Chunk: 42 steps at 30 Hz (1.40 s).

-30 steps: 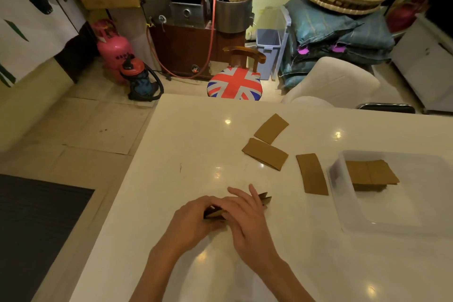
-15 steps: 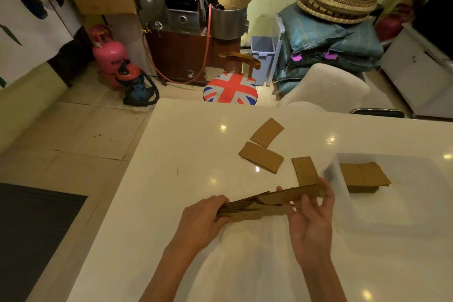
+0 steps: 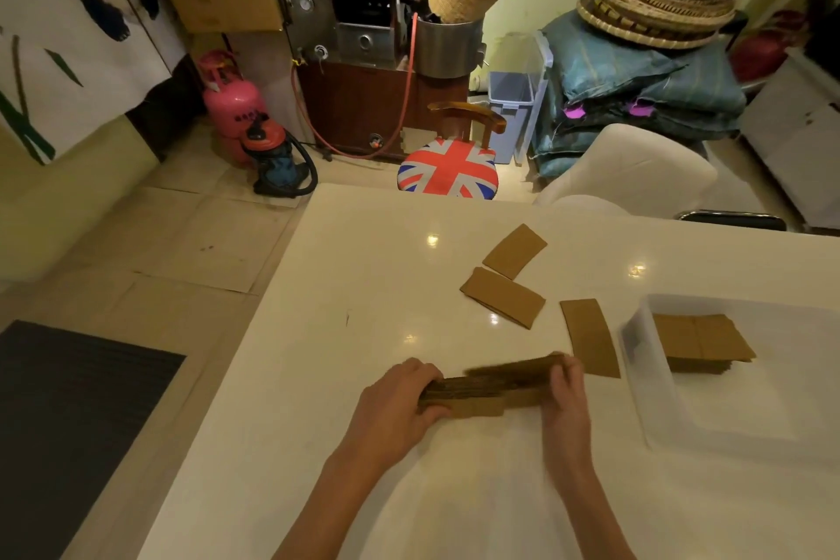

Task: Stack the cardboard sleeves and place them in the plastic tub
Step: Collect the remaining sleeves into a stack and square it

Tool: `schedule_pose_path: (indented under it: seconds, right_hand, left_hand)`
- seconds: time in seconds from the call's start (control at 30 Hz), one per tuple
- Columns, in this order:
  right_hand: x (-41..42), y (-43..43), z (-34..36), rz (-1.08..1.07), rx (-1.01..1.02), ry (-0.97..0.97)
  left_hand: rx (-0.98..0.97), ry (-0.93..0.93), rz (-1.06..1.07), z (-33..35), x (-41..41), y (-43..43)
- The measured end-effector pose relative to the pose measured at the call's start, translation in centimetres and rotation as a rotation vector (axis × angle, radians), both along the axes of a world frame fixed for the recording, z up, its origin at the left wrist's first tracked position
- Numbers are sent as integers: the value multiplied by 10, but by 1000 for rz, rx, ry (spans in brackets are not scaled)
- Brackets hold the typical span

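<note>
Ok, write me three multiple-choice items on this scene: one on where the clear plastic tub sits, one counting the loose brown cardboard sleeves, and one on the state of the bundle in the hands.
1. Where is the clear plastic tub?
A. On the floor
B. On the white table, right of the hands
C. On a chair seat

2. How many brown cardboard sleeves lie loose and flat on the table, outside the tub?
A. One
B. Five
C. Three

3. How is the bundle of sleeves held?
A. By the left hand and the right hand, one end each
B. It lies untouched
C. By one hand alone

Answers:
1 B: the tub stands on the tabletop beside the right hand.
2 C: three separate pieces lie beyond the hands.
3 A: fingers curl round both ends.
</note>
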State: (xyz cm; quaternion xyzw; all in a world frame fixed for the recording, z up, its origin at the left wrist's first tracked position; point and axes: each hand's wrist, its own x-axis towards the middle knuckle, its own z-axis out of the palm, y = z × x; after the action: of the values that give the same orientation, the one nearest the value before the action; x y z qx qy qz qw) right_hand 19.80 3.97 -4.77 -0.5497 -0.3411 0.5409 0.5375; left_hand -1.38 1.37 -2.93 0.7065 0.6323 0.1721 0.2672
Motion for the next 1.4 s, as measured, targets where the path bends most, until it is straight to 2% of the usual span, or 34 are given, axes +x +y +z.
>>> schedule_pose_path:
  seconds: [0.17, 0.3, 0.37, 0.43, 0.53, 0.63, 0.8, 0.83, 0.9, 0.97, 1.0, 1.13, 1.27, 1.33, 1.4]
  right_hand:
    - [-27, -13, 1, 165, 28, -198]
    - [-37, -4, 8, 134, 19, -286]
    - [-35, -2, 4, 67, -4, -268]
    - [-37, -6, 2, -18, 7, -205]
    - [-49, -12, 3, 22, 43, -199]
    - [-46, -11, 5, 14, 53, -193]
    - [-65, -22, 3, -67, 53, -297]
    - [-69, -22, 0, -94, 53, -323]
    - [-70, -21, -5, -137, 53, -340]
    - [-70, -19, -7, -182, 33, -323]
    - [-72, -18, -8, -204, 42, -331]
    - [-74, -9, -10, -232, 88, -365]
    - [-67, -8, -8, -199, 62, -321]
    - [-68, -7, -3, -181, 51, -262]
    - [-61, -4, -3, -125, 47, -281]
  left_hand:
    - [-12, -139, 180, -3, 4, -2]
    - [1, -166, 140, -6, 8, 1]
    - [35, -125, 41, -8, 6, 3]
    - [23, -180, -13, -8, 11, 3]
    - [37, -209, -41, -5, 26, 6]
    - [43, -232, 7, -8, 19, 10]
    - [232, -209, 86, -23, 35, 1]
    - [239, -258, 99, -26, 38, -1]
    - [194, -513, 189, -31, 39, -2]
    - [176, -779, 362, -29, 44, -6]
    - [176, -832, 448, -27, 51, -5]
    - [175, -681, 598, -9, 71, 9]
    - [104, -858, 717, -9, 68, 13]
    - [85, -875, 706, -12, 71, 10]
    - [60, -858, 659, -16, 68, 11]
